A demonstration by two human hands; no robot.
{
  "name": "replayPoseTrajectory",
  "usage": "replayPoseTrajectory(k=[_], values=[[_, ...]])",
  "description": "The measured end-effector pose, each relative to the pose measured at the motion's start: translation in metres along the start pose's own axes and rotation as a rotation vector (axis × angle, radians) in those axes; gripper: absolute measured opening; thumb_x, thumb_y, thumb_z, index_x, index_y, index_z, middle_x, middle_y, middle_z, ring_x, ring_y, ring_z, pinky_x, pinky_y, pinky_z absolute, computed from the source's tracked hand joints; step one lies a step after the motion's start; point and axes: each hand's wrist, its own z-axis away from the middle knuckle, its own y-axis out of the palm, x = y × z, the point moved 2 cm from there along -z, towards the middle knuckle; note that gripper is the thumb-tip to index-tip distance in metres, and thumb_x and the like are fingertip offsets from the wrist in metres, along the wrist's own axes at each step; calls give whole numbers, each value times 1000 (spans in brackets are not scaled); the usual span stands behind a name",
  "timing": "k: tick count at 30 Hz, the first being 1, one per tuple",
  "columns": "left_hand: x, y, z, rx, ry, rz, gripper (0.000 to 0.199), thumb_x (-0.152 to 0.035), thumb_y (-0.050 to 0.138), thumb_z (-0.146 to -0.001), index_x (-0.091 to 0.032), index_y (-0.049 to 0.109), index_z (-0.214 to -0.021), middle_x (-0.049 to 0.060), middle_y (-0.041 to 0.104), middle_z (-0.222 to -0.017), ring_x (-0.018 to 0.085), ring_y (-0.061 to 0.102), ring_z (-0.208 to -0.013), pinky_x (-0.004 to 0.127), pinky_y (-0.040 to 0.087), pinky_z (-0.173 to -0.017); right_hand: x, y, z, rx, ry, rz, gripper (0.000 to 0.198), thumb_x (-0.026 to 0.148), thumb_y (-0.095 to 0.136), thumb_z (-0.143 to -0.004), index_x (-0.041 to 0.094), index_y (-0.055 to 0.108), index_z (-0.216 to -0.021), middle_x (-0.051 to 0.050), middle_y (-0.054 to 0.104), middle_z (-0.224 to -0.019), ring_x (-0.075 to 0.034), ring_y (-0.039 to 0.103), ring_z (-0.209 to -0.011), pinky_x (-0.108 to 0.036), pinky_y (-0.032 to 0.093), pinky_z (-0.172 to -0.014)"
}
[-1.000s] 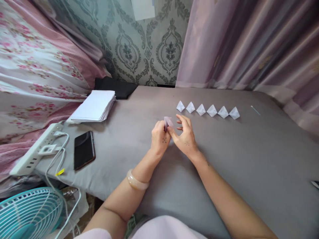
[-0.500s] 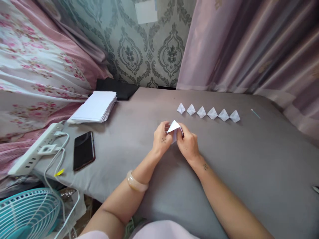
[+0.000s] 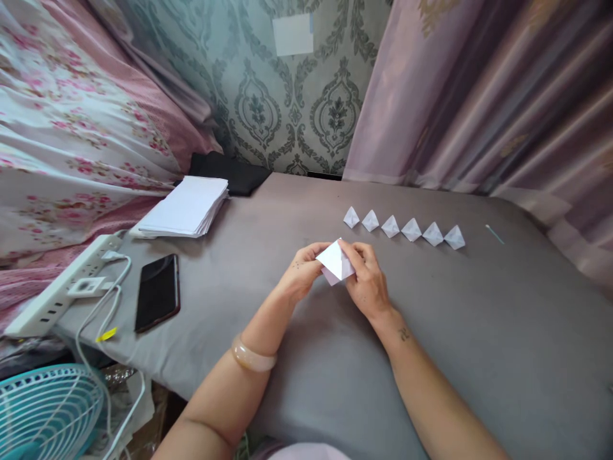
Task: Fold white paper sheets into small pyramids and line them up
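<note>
Between my hands is a folded white paper [image 3: 334,260], its flaps forming a diamond shape. My left hand [image 3: 302,269] grips the left side of the paper, its fingertips partly hidden behind it. On the other side, my right hand [image 3: 368,280] pinches the paper, with the fingers lying over its right edge. Beyond my hands, a slanting row of several small folded paper pieces [image 3: 393,226] stands on the grey-covered table [image 3: 454,332].
At the back left lies a stack of white paper [image 3: 184,206] beside a black folded item [image 3: 230,172]. A phone [image 3: 158,292], a power strip [image 3: 62,287] with cables and a blue fan [image 3: 48,409] are on the left. A cotton swab [image 3: 495,234] lies far right.
The folded paper has turned so that a broader diamond face shows, and my right fingers have shifted onto its top and right edge. The camera view has shifted slightly.
</note>
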Motion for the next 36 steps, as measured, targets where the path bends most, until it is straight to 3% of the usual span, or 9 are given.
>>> replayPoseTrajectory(k=[5,12,14,17,20,24,28,31,36], values=[[-6,-1,3,40,-38,54,38,-13,69,-61,-14,70,-99,5,69,-88,14,62,-74,25,46,-69,-2,2,2,4,-22,-36,58,3,41,-81,28,56,-131,-10,52,-116,-21,61,-101,-32,55,-75],[-16,-9,6,279,-127,181,49,-11,64,-57,-15,71,-105,7,69,-89,17,61,-81,29,47,-74,-2,2,2,32,-29,-17,75,-4,38,-70,30,50,-137,-10,51,-120,-21,59,-103,-31,55,-73],[-13,-10,6,225,-148,200,40,-20,69,-62,-14,72,-102,7,69,-88,17,61,-79,29,48,-72,1,3,2,51,-31,31,75,-4,38,-71,29,50,-137,-11,51,-121,-22,60,-101,-32,56,-72],[-5,-9,2,22,-135,163,34,-31,77,-66,-13,72,-93,7,68,-83,15,60,-73,27,48,-66,4,6,3,69,-30,38,64,1,41,-75,27,55,-132,-13,52,-123,-24,60,-101,-35,56,-73],[-1,-10,-1,-83,-96,161,37,-32,83,-61,-12,72,-90,5,67,-79,13,59,-68,27,47,-63,3,8,2,10,-10,-134,57,2,40,-75,25,60,-124,-12,53,-127,-24,57,-111,-39,54,-86],[-7,-12,0,-84,-17,129,34,-33,82,-62,-15,73,-90,4,68,-80,12,59,-69,24,45,-64,-8,6,-4,-195,310,-622,40,10,43,-80,23,64,-111,-9,62,-118,-21,60,-108,-37,54,-82],[-10,-5,5,26,43,1,30,-35,79,-67,-15,74,-89,5,70,-82,11,58,-71,23,42,-65,-9,2,-10,-101,642,-976,23,38,61,-83,22,70,-97,-6,71,-94,-19,65,-86,-31,51,-72],[-9,2,8,74,86,-47,28,-35,79,-68,-14,75,-86,5,70,-84,12,58,-73,23,42,-68,-4,-3,-12,-19,677,-1027,29,48,68,-78,22,74,-89,-4,72,-84,-17,63,-78,-28,47,-69],[-6,3,8,102,66,-78,31,-37,79,-68,-13,75,-86,6,70,-81,12,58,-70,25,42,-67,-5,-5,-12,-32,662,-976,28,48,73,-71,20,74,-79,-1,71,-76,-15,59,-70,-27,44,-66]])
